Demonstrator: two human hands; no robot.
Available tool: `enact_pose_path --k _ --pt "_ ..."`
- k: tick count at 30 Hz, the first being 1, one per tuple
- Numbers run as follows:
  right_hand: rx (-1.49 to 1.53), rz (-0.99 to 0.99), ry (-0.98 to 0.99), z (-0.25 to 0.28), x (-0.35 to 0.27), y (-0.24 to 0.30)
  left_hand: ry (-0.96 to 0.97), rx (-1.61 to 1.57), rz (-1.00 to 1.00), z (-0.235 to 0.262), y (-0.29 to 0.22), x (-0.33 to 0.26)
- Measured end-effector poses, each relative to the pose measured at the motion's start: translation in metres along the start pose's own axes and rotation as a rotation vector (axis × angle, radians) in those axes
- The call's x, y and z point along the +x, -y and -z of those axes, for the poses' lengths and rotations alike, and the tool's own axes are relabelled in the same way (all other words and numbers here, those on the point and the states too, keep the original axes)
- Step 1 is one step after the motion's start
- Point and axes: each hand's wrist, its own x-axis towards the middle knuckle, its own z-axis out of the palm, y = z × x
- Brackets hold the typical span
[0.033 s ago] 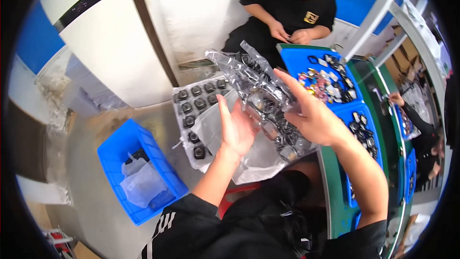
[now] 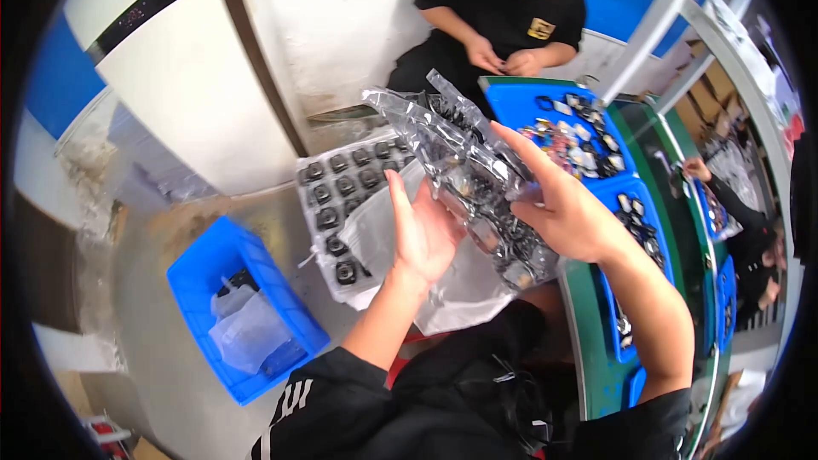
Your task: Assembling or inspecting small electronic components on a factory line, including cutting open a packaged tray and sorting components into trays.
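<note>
A crinkled clear plastic bag [image 2: 477, 170] full of small dark parts is tilted in front of me, above a tray [image 2: 341, 277]. My right hand [image 2: 571, 213] grips its right side, with thumb and fingers against the plastic. My left hand [image 2: 426, 234] is open at the bag's lower left side, palm up and thumb stretched out. Its other fingers are partly hidden by the bag, so I cannot tell how much weight they bear. Black square pieces [image 2: 327, 217] sit in rows in the pale tray, and a translucent white sheet [image 2: 371, 226] covers part of it.
A blue bin [image 2: 192, 294] holding a white plastic bag [image 2: 251, 332] stands on the floor at left. Blue trays [image 2: 511, 98] of small parts line the green bench [image 2: 579, 324] at right. A co-worker [image 2: 503, 17] sits beyond, handling something small.
The whole view has shifted slightly, with the surroundings moving a little left. Both hands and the bag keep nearly the same pose.
</note>
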Motion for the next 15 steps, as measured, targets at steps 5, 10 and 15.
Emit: enact_pose_path --k 5,10,15 --pt "0.010 -0.265 -0.007 0.070 -0.094 0.038 0.139 0.028 0.092 -0.057 0.078 -0.013" --pt "-0.127 -0.563 -0.104 0.115 -0.207 0.043 0.140 0.366 -0.265 -0.083 0.170 -0.020" --pt "-0.216 -0.812 -0.120 0.143 -0.291 0.017 0.224 0.819 -0.500 -0.099 0.224 0.003"
